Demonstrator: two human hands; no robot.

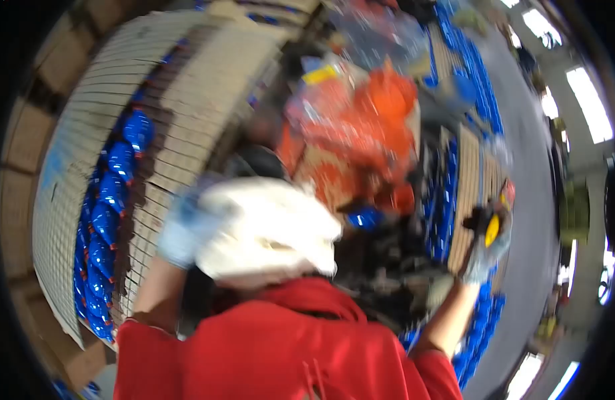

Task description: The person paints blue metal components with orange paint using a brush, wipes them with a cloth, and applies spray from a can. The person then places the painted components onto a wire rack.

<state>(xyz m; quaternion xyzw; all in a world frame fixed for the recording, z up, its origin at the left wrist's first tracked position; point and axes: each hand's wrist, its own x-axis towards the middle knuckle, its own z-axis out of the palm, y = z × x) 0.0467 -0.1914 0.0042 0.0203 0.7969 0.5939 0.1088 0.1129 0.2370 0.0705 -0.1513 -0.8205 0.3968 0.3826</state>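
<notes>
My left hand (186,230), in a pale blue glove, is closed at the left edge of a bulky white cloth-like bundle (271,230); motion blurs its fingers. On the right, my right hand (489,250), also gloved in pale blue, is wrapped round a dark tool with a yellow part (492,229) and a reddish end. Beyond the white bundle lie orange-red plastic bags (361,117). A small shiny blue piece (365,218) sits just to the right of the bundle.
A row of shiny blue parts (105,223) runs along the left beside a pale slatted surface (74,153). Cardboard boxes (29,140) line the far left. More blue parts (477,87) stand in rows at the right, next to a grey floor (527,200).
</notes>
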